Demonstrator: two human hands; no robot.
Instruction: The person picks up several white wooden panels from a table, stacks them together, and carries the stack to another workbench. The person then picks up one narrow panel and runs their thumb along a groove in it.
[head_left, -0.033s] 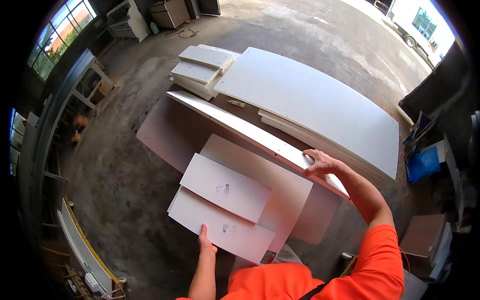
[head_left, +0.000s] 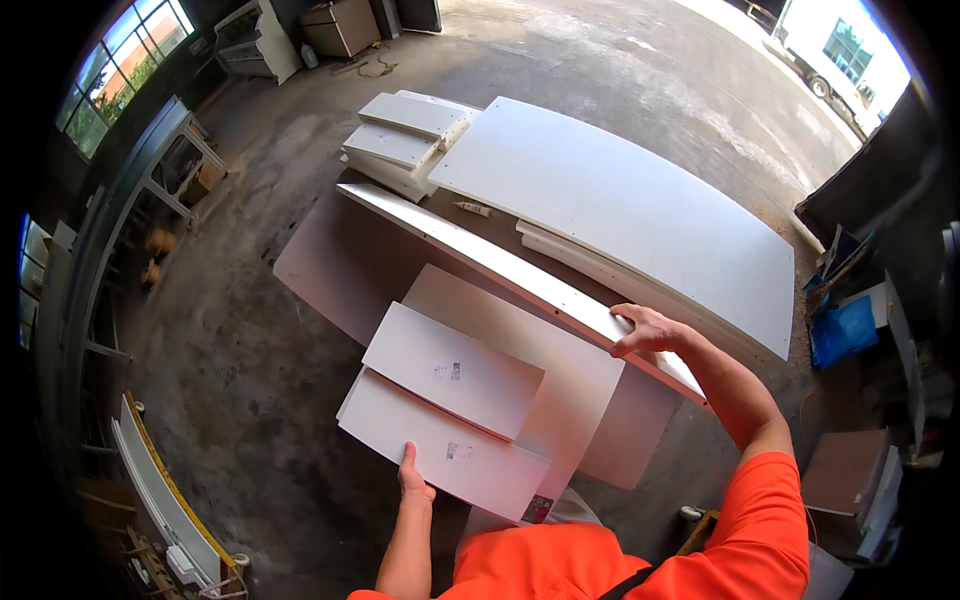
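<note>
A long white panel stands on its edge, running from the upper left to the lower right. My right hand is closed over its top edge near the right end. Closer to me, two smaller white boards with printed labels lie partly overlapping on a larger white board. At the nearest small board, my left hand grips the near edge, thumb on top and fingers hidden below. Beneath the upright panel, a wide pale sheet shows on both sides of the boards.
Beyond the panel lies a big white board on a stack. Shorter white pieces are piled at its left, and a small tube lies between. Metal framing stands left; a blue bag and brown box sit right.
The upright panel and my right hand have shifted very slightly to the right. My left hand keeps its grip on the small board.
</note>
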